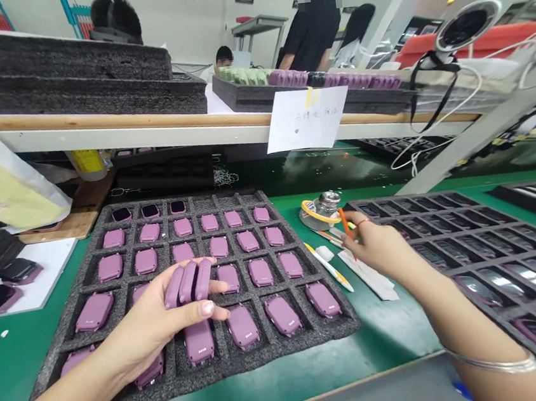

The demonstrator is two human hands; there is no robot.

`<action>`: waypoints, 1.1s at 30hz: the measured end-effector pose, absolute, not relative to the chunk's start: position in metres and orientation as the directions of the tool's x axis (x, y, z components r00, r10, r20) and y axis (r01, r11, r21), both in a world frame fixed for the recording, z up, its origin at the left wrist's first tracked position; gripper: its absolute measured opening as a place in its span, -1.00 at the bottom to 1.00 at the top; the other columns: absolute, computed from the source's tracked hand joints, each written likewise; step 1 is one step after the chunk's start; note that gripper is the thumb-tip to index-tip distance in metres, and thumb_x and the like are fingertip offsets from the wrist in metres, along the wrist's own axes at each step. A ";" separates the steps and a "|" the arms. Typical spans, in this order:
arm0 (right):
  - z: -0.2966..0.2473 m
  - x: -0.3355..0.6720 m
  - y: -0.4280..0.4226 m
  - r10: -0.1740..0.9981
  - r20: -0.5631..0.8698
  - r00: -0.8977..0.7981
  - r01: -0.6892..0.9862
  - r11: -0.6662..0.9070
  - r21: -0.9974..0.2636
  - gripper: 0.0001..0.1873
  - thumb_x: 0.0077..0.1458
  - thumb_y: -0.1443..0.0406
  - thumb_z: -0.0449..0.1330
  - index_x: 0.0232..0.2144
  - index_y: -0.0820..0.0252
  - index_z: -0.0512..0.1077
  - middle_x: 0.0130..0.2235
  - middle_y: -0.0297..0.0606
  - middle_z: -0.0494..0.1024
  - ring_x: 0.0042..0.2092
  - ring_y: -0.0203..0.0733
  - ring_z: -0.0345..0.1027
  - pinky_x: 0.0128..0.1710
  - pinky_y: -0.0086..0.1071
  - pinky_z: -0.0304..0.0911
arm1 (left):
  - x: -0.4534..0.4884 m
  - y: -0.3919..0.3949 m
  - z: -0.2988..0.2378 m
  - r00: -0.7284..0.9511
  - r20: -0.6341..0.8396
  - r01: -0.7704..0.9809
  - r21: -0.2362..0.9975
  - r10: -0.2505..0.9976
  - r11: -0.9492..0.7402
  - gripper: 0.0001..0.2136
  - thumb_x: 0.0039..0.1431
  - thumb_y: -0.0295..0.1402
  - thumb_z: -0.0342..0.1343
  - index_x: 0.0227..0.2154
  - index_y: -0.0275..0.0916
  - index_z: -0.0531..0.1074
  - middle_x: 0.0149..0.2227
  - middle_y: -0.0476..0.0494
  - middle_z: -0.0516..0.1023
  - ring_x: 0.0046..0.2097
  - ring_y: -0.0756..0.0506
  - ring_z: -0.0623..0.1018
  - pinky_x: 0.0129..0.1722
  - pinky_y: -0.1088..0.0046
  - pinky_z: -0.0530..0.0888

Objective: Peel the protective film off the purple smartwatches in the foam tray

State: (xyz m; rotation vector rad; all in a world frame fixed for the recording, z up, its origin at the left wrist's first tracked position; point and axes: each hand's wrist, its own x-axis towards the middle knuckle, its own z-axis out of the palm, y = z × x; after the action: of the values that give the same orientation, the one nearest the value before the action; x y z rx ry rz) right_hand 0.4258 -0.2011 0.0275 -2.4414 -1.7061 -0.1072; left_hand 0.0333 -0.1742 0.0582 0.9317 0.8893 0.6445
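Note:
My left hand point(153, 318) is closed around three purple smartwatch cases point(188, 282), held side by side on edge between thumb and fingers. It hovers over a grey foam tray point(346, 329) whose cells hold more purple watch cases point(282, 314), most lying back side up. Three cases point(150, 211) in the far row show dark screens. Beyond the tray's right side, my right hand point(372, 240) is closed on a thin orange stick-like tool point(345, 223). Its fingertips are just beside a metal-topped dispenser bottle point(329, 201) and a yellow ring point(315, 213).
A white-and-yellow pen point(330, 267) and a pale paper strip point(369, 276) lie between the trays. Another foam tray point(436, 227) of watches stands at right. Dark-screened watches point(0, 297) rest on white paper at left. A shelf point(146, 136) spans the back; a person point(312, 30) stands beyond.

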 end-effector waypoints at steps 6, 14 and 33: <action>0.056 0.441 -0.187 0.888 0.221 0.403 0.721 -0.160 -0.674 -0.38 0.16 0.14 0.13 0.25 0.12 0.22 -0.45 -0.28 0.63 -0.56 -0.14 0.45 -0.52 -0.30 0.37 | 0.027 -0.168 0.056 0.589 -0.228 -0.046 0.948 0.775 0.314 -0.42 -0.14 -0.18 0.46 -0.03 -0.18 0.44 -0.01 -0.26 0.61 -0.35 -0.11 0.62 -0.24 0.33 0.54; 0.047 0.463 -0.155 0.868 0.240 0.434 0.429 0.036 -0.903 -0.69 0.30 0.07 0.14 -0.28 0.21 0.44 -0.28 -0.25 0.59 -0.27 -0.26 0.53 -0.23 -0.31 0.48 | 0.031 -0.162 0.052 0.540 -0.215 0.387 0.922 0.814 -0.013 -0.50 -0.17 -0.15 0.43 -0.14 -0.22 0.48 -0.09 -0.16 0.59 -0.11 -0.22 0.56 -0.04 0.26 0.47; 0.069 0.238 -0.195 0.897 0.218 -0.384 0.305 0.346 -0.887 -0.75 0.32 0.16 0.12 -0.37 0.16 0.42 -0.44 -0.32 0.51 -0.43 -0.31 0.47 -0.42 -0.47 0.41 | 0.035 -0.161 0.045 0.608 -0.220 0.419 0.905 0.763 -0.072 -0.54 -0.21 -0.18 0.47 -0.22 -0.22 0.51 -0.22 -0.04 0.61 -0.18 -0.13 0.55 -0.16 0.38 0.42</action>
State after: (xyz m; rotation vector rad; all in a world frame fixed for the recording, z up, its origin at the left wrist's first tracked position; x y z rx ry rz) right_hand 0.2383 -0.1945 0.0685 -1.0535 -1.8726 1.0181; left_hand 0.0347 -0.1610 0.0455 1.6982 0.9815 0.3775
